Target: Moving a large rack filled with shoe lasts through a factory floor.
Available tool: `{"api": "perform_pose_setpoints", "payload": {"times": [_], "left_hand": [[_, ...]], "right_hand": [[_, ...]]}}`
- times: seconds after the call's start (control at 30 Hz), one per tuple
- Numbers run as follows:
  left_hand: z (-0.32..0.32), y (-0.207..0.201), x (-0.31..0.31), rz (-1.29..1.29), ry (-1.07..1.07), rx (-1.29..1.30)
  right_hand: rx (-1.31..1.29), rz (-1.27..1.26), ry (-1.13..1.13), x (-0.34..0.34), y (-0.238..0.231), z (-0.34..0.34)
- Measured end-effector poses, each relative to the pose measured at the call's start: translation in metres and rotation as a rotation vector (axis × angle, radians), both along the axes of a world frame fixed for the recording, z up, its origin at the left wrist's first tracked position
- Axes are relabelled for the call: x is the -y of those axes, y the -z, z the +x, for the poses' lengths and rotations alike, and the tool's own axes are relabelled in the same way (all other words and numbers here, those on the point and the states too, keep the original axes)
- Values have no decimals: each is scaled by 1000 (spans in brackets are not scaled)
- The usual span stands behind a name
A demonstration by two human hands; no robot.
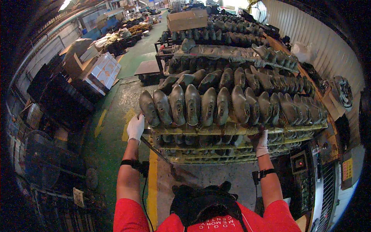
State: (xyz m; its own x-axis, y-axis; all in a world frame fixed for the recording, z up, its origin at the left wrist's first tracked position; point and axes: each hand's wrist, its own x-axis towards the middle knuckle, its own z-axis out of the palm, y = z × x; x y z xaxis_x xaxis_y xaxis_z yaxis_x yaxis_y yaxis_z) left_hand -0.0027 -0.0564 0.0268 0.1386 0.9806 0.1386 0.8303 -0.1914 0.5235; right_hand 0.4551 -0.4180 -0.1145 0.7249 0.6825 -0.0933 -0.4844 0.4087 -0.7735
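In front of me stands a wheeled-looking shelf rack with yellow-edged shelves [201,130], loaded with dark shoe lasts [177,105] standing on end in rows. My left hand [135,127], in a white glove, is closed on the rack's left front corner, beside the leftmost last. Further right, my right hand [261,143] grips the front edge of the upper shelf; its glove is white at the wrist and looks dark at the fingers, which are partly lost in shadow. Both arms reach forward, with dark straps around the forearms.
More racks of lasts stretch away behind, with a cardboard box [188,21] on top of one. Stacked cartons [102,73] stand on the left beside the green floor [133,54]. A machine with a red light [300,163] is close on the right, near a corrugated wall [309,34].
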Motion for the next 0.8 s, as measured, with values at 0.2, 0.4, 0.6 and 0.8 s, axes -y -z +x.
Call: {"api": "perform_pose_setpoints", "payload": {"times": [0.2,0.4,0.6,0.8], "left_hand": [[-1,2,-2,5,-5,-1],[-1,4,-4,7,12,3],[0,2,-2,13,7,6],[1,-3,2,0,6,10]], "right_hand": [[4,24,-1,2,7,2],[-13,44,-24,2,2,-2],[-56,46,24,1,5,0],[-55,40,36,-2,8,3]]}}
